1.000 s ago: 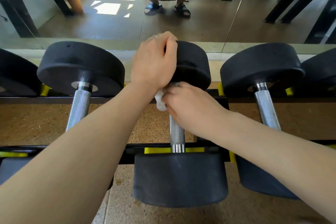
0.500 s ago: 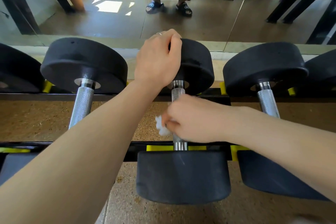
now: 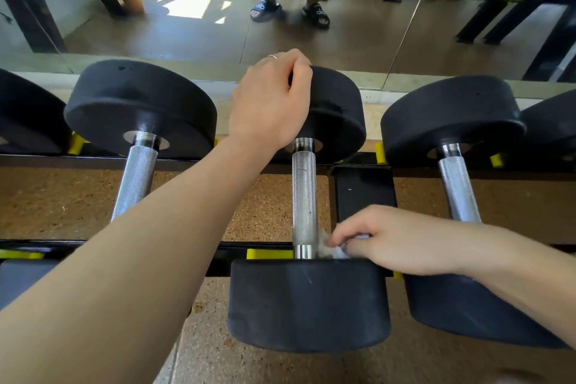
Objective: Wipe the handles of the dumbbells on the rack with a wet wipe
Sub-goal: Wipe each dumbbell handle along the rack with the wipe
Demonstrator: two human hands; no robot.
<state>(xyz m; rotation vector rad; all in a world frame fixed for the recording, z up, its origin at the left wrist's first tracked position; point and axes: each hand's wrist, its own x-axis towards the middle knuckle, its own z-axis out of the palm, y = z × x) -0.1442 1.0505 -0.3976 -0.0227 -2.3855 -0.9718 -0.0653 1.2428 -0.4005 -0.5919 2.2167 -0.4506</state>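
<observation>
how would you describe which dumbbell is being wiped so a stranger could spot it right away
On the rack before the mirror, find the middle dumbbell. Only it has hands on it: the left hand grips its far head, the right hand pinches a wipe by its handle.

speckled cork-like floor point(image 3: 271, 362); wall mirror point(image 3: 187, 34) reflecting sunlit patches, perhaps window light.
</observation>
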